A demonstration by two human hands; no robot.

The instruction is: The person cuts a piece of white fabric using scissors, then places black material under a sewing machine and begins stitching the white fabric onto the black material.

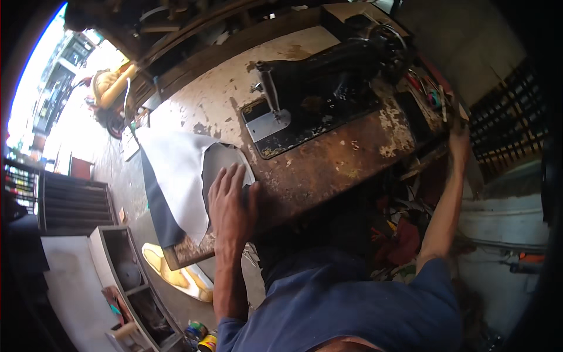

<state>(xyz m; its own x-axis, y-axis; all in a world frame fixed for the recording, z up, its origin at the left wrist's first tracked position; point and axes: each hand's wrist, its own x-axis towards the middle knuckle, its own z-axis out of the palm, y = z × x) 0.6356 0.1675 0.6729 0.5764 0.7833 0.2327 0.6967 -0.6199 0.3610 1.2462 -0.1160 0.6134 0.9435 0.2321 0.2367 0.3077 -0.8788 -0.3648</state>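
Observation:
My left hand [231,202] lies flat with its fingers stretched over the edge of a white and grey sheet of material [176,170], fabric or leatherette. A dark blue-grey piece [161,211] shows under that sheet, hanging at the table's left end. To the right of the hand, an old black sewing machine [328,82] stands on the worn wooden table [328,173], its needle end toward the material. My right hand [458,132] reaches to the table's right end, beside a narrow tray of small things [431,97]. Its fingers are dark and partly hidden, so their grip does not show.
A white and yellow padded piece [176,273] lies on the floor at the left. Near it are an open shelf unit [126,281] and small tins [202,340]. Dark red cloth [404,240] lies under the table's right side. A black lattice [510,117] stands at the right.

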